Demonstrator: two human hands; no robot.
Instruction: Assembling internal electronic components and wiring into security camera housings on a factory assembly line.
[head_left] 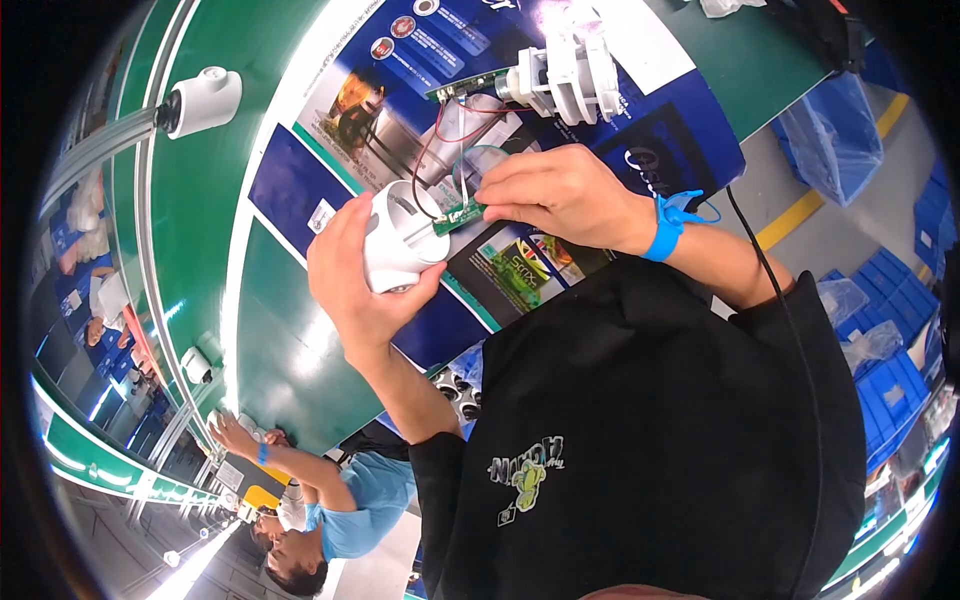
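My left hand (352, 275) is wrapped round a white plastic cylindrical housing (392, 262), its open end facing my right hand. In the fingertips of my right hand (560, 195), pinched together, is a narrow green circuit board (458, 218), one end right at the mouth of the housing. Thin red, black and white wires (437, 135) run from this board to a second green circuit board (468, 86). That one joins a white ribbed assembly (570, 85), which rests on the printed sheet. A blue band (668, 228) circles my right wrist.
Printed blue sheets (290, 185) cover part of the green worktable (290, 330). Another white housing (207, 103) sits at the metal rail on the left. At lower left a co-worker in a blue shirt (370, 500) works at the same bench. Blue crates (885, 380) stand at the right.
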